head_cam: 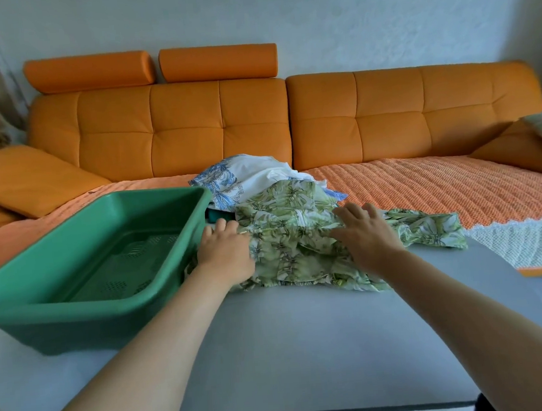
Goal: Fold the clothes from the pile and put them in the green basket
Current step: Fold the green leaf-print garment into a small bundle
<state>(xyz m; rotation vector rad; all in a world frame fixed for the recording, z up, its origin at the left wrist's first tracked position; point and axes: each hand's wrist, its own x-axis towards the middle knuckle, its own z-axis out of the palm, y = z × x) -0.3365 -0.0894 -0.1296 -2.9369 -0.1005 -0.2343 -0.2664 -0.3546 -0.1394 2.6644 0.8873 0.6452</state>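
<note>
A green leaf-print garment (pixel 298 235) lies crumpled on the grey table (pixel 307 333), one end trailing right toward the sofa. My left hand (pixel 225 247) rests on its left edge with fingers curled into the cloth. My right hand (pixel 365 230) lies flat on the garment with its fingers spread. Behind it sits the pile (pixel 244 181): a white cloth with blue print, and a bit of dark teal fabric underneath. The green basket (pixel 80 254) stands at the left of the table, with nothing visible inside it.
An orange sofa (pixel 288 121) with a quilted orange throw (pixel 442 190) runs along the far side of the table. Cushions lie at both sofa ends. The basket's left corner overhangs a white rounded stool or seat (pixel 23 384).
</note>
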